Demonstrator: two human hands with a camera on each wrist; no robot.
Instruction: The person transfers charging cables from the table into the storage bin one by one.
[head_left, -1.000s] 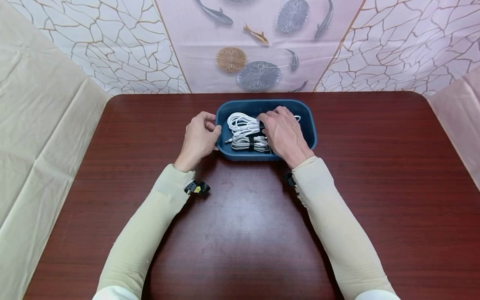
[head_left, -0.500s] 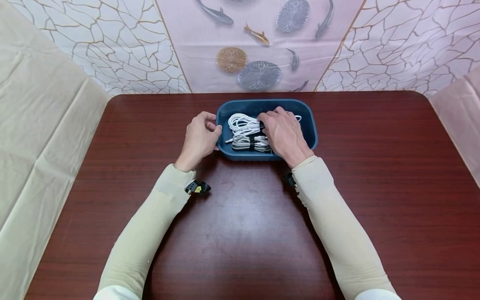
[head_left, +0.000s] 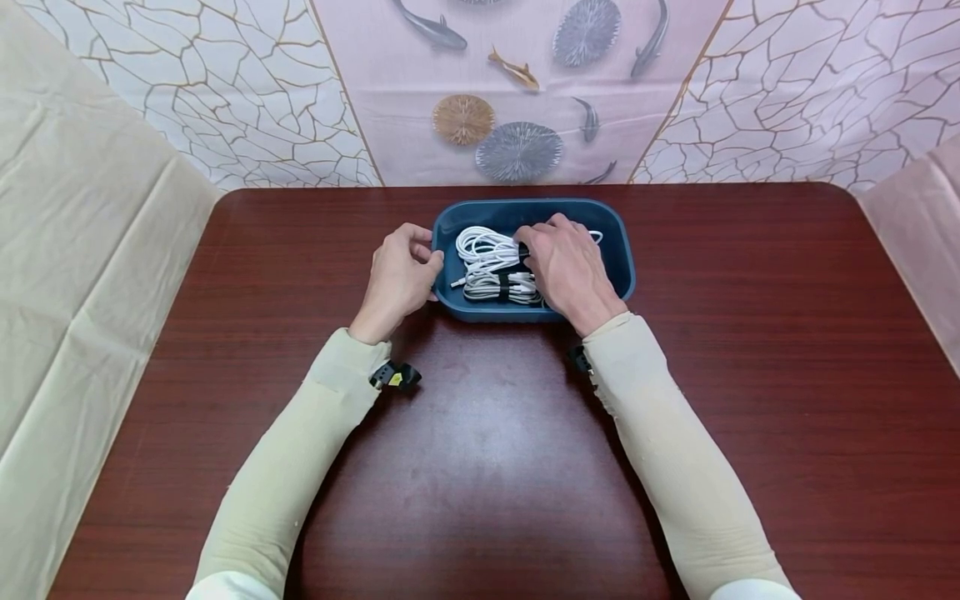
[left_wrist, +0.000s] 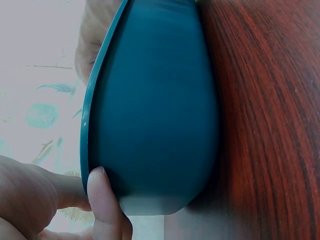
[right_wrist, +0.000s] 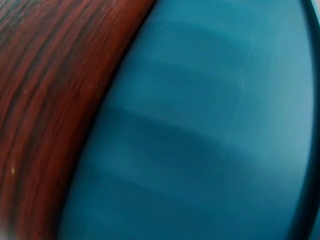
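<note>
A blue plastic bin (head_left: 495, 317) stands at the far edge of the table. At its left end my left hand (head_left: 397, 279) pinches the rim; in the left wrist view a fingertip (left_wrist: 102, 195) lies against the outer wall. Inside the bin is a coiled white cable (head_left: 483, 247) with a black tie. My right hand (head_left: 566, 267) reaches in over the front wall, fingers curled round the tied part of this coil and hiding much of it. In front of that coil lies a second, greyish cable bundle (head_left: 483, 288), also black-tied. The right wrist view shows only the bin's outer wall (right_wrist: 200, 125) and wood.
The dark red-brown wooden table (head_left: 480, 467) extends to both sides and in front of the bin. A patterned backdrop (head_left: 517, 100) hangs right behind the far edge. Pale cloth (head_left: 75, 250) borders the left side, with more on the right.
</note>
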